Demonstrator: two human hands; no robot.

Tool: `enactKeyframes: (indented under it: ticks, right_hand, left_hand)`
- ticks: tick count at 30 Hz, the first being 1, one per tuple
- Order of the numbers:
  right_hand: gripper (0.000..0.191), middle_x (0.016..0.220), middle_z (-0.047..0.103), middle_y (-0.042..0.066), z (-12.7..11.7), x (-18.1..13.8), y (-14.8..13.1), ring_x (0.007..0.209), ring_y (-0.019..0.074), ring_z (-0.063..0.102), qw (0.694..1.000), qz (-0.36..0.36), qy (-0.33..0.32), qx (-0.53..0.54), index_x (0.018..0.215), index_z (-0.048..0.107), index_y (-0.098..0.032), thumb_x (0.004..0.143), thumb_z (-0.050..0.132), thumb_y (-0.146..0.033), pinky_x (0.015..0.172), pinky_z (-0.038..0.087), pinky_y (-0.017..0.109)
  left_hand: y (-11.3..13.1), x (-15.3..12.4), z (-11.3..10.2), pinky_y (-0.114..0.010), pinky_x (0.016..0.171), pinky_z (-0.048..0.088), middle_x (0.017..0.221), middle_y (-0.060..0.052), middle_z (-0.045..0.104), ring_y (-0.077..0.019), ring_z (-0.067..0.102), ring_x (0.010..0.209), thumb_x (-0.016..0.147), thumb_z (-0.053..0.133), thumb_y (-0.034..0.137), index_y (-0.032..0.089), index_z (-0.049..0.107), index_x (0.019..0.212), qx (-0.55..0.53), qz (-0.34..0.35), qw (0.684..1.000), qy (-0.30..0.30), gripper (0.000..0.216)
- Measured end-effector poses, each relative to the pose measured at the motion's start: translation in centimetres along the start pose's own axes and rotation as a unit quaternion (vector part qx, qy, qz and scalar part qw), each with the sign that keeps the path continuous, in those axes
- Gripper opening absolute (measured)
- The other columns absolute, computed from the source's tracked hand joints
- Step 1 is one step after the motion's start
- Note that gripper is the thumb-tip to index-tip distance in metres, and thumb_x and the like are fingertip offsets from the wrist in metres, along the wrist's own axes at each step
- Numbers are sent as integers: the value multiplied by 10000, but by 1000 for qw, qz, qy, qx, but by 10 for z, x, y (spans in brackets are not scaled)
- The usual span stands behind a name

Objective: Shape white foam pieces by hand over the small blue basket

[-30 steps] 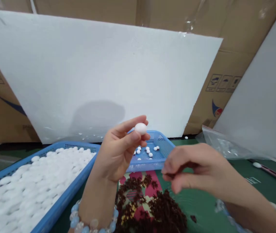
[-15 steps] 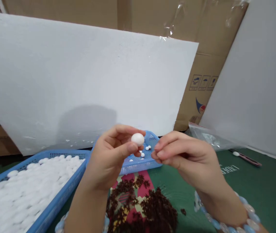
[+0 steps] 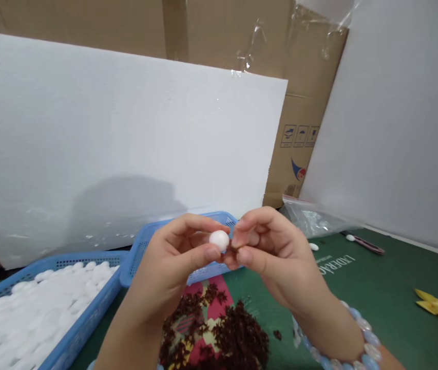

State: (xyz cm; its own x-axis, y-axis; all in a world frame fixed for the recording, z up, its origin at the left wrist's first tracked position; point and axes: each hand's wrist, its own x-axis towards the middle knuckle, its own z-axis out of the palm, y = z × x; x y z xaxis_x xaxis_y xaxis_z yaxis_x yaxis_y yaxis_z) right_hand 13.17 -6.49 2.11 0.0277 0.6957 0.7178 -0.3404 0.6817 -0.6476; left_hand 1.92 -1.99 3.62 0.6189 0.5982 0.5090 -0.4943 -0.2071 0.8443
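My left hand [image 3: 180, 257] pinches a small white egg-shaped ball [image 3: 219, 241] between thumb and fingers, its right end facing outward. Close against that end, the thumb and fingertips of my right hand [image 3: 276, 257] are drawn together. A tiny brownish bit seems to show at its fingertips, too small to name. Behind both hands stands a blue perforated basket [image 3: 137, 252], largely hidden by them. Below them, a heap of dark reddish-brown, frilly bits [image 3: 242, 334] lies partly on a colourful patterned sheet [image 3: 219, 306].
At left, a blue tray [image 3: 88, 313] is full of white oval pieces. On the green tabletop [image 3: 357, 318] lie a yellow pointed piece [image 3: 436, 306], a slim pinkish tool [image 3: 367, 244] and a clear plastic bag [image 3: 315, 218]. A white board [image 3: 126, 128] and cardboard [image 3: 222, 31] stand behind.
My right hand has moved left, bringing its fingertips up to the white ball. My left hand still holds the ball, slightly lower in view. The camera has turned a little right.
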Motion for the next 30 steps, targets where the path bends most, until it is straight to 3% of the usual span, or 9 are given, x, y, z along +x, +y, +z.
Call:
enactKeyframes:
  ticks: [10,19,24,30]
  right_hand:
    - [188,557,478,-68,-2,-2,-4,471,18,511,999,40,-20,12,684,466,-209,586,531,-62,433,421,96]
    - [193,494,467,-66,-1,2,-4,435,32,456,996,53,43,-50,627,473,-191,517,560,-58,410,403,137]
    - [213,467,485,-75,-5,7,7,428,34,460,992,79,67,-68,620,464,-182,491,557,-40,424,397,150]
    - [221,428,484,-94,-8,9,17,420,30,463,992,101,43,-58,618,415,-184,510,532,-31,427,378,144]
  left_hand:
    - [0,-2,5,-129,485,449,560,44,604,-64,537,494,587,551,89,209,585,646,3,0,1000,-17,137]
    - [-3,-2,6,-111,456,429,517,48,565,-55,511,504,464,593,8,203,600,507,85,46,990,103,200]
    - [-8,-2,-4,-99,454,413,478,63,542,-37,492,479,476,586,17,198,589,483,116,36,986,110,181]
    - [-10,-1,-9,-93,463,395,484,68,553,-34,493,486,503,581,49,187,574,487,184,37,977,103,139]
